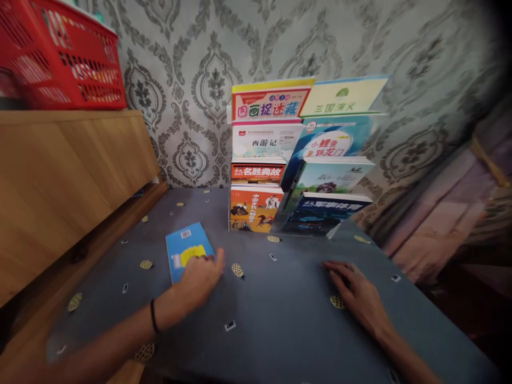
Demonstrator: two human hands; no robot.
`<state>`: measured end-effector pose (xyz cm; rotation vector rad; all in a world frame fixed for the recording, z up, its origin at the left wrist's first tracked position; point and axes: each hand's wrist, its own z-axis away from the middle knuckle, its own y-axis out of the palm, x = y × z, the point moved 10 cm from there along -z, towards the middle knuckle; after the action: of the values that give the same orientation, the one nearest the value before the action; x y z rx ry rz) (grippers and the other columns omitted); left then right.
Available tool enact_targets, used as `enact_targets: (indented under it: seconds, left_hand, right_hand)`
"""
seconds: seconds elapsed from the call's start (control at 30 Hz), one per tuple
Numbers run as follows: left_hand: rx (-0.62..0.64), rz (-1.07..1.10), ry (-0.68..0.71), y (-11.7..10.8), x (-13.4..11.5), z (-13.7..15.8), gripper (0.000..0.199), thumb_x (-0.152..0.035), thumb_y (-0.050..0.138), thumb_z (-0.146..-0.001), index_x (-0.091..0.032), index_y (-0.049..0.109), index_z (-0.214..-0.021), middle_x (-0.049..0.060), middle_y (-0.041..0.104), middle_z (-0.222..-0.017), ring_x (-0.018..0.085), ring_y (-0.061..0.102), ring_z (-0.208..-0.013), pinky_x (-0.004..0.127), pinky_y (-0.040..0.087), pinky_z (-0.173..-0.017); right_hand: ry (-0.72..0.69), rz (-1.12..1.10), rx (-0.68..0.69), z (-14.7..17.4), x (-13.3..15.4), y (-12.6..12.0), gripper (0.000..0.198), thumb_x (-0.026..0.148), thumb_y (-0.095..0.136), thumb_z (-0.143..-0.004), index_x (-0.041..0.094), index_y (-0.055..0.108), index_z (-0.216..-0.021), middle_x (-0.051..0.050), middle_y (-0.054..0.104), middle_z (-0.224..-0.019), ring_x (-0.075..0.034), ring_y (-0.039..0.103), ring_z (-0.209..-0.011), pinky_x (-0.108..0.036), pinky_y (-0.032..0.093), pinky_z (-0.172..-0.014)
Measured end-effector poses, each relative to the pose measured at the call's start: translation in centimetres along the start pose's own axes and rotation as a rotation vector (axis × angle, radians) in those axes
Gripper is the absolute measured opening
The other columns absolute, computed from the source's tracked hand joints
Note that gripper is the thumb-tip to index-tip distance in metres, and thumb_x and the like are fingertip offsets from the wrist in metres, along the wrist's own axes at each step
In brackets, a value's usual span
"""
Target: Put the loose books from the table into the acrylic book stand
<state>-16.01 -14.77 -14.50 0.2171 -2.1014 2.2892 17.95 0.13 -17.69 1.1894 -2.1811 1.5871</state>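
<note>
My left hand [199,273], with a black band at the wrist, is over the lower right part of a blue book [188,242]. This book lies on the table, a barcode and yellow patch showing. The left fingers are bent, their tips hidden, and the thumb stands apart; contact with the book is unclear. To the right, my right hand [354,290] rests open on the tabletop, fingers stretched out and holding nothing. Behind the hands, a tiered book rack [286,221] holds several books in two columns, including an orange book [256,208] and a dark blue book [326,213] in front.
A grey-blue tablecloth [272,314] with pineapple prints covers the table. On the left, a red basket [92,74] stands on a wooden cabinet [76,186]. Patterned wallpaper [192,106] rises behind the table, and pinkish fabric [436,213] hangs at the right.
</note>
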Motion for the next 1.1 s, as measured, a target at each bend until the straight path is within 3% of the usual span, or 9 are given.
enact_targets:
  seconds: [0.1,0.23,0.37,0.47,0.57,0.67,0.9,1.0,1.1]
  left_hand:
    - [-0.030,0.165,0.182,-0.2,-3.0,1.7,0.034,-0.031,0.042,-0.102,-0.020,0.049,-0.133,0.013,0.072,-0.107,0.026,0.069,-0.102,0.039,0.053,-0.090]
    - [-0.164,0.178,-0.002,-0.1,3.3,1.1,0.038,-0.027,0.044,-0.100,-0.019,0.047,-0.136,0.017,0.052,-0.146,0.030,0.047,-0.137,0.053,0.036,-0.113]
    - [-0.172,0.363,-0.090,2.5,8.3,2.0,0.041,-0.033,0.040,-0.101,-0.019,0.044,-0.139,0.013,0.054,-0.143,0.025,0.054,-0.131,0.042,0.043,-0.109]
    - [-0.285,0.486,-0.125,3.4,9.3,3.9,0.037,-0.029,0.035,-0.101,-0.021,0.046,-0.135,0.010,0.056,-0.139,0.021,0.054,-0.130,0.037,0.042,-0.111]
    - [-0.379,0.569,-0.178,4.0,9.5,5.2,0.034,-0.025,0.033,-0.099,-0.020,0.049,-0.130,0.010,0.060,-0.132,0.021,0.055,-0.127,0.038,0.042,-0.112]
    - [-0.421,0.636,-0.199,4.3,9.1,5.8,0.033,-0.021,0.032,-0.098,-0.019,0.051,-0.126,0.011,0.061,-0.128,0.021,0.056,-0.126,0.039,0.042,-0.112]
    - [-0.372,0.553,-0.141,3.5,5.5,5.9,0.034,-0.021,0.034,-0.100,-0.017,0.049,-0.130,0.015,0.049,-0.146,0.025,0.047,-0.137,0.045,0.041,-0.113]
    - [-0.391,0.363,-0.085,2.8,3.6,6.5,0.035,-0.022,0.035,-0.101,-0.017,0.050,-0.132,0.016,0.048,-0.149,0.028,0.043,-0.141,0.054,0.032,-0.118]
    - [-0.426,0.263,0.007,2.9,1.8,7.1,0.038,-0.020,0.030,-0.102,-0.014,0.046,-0.136,0.017,0.053,-0.146,0.027,0.047,-0.139,0.055,0.033,-0.118]
  right_hand:
    - [-0.017,0.017,0.028,0.2,0.8,0.3,0.032,0.041,0.045,-0.087,0.025,0.073,-0.090,-0.011,0.071,-0.104,-0.028,0.070,-0.092,-0.044,0.058,-0.082]
    - [-0.096,-0.023,0.080,1.9,4.5,1.8,0.032,0.039,0.045,-0.091,0.024,0.074,-0.095,-0.011,0.071,-0.105,-0.028,0.069,-0.096,-0.044,0.058,-0.085]
    - [-0.257,-0.116,0.236,6.0,12.5,5.2,0.032,0.036,0.045,-0.098,0.027,0.070,-0.116,-0.011,0.067,-0.122,-0.027,0.067,-0.110,-0.047,0.057,-0.093]
    - [-0.495,-0.119,0.319,9.9,20.5,7.3,0.036,0.037,0.053,-0.097,0.026,0.061,-0.131,-0.013,0.059,-0.139,-0.031,0.056,-0.128,-0.059,0.045,-0.108]
    - [-0.747,-0.092,0.530,13.5,26.7,10.1,0.061,0.047,0.066,-0.090,0.023,0.049,-0.143,-0.015,0.052,-0.148,-0.033,0.044,-0.140,-0.063,0.031,-0.117]
    - [-0.788,-0.029,0.631,13.9,27.3,11.6,0.060,0.037,0.066,-0.091,0.025,0.046,-0.146,-0.014,0.049,-0.151,-0.030,0.040,-0.144,-0.059,0.029,-0.119]
    - [-0.722,0.000,0.604,9.4,22.7,10.5,0.044,0.029,0.059,-0.096,0.026,0.054,-0.140,-0.013,0.054,-0.147,-0.029,0.049,-0.138,-0.057,0.037,-0.116]
    - [-0.718,-0.047,0.659,9.2,24.9,11.5,0.043,0.029,0.054,-0.098,0.023,0.053,-0.141,-0.011,0.057,-0.145,-0.025,0.049,-0.138,-0.053,0.033,-0.119]
    - [-0.729,-0.032,0.654,9.0,28.1,14.3,0.049,0.026,0.044,-0.101,0.015,0.043,-0.149,-0.016,0.045,-0.155,-0.024,0.034,-0.148,-0.050,0.029,-0.122]
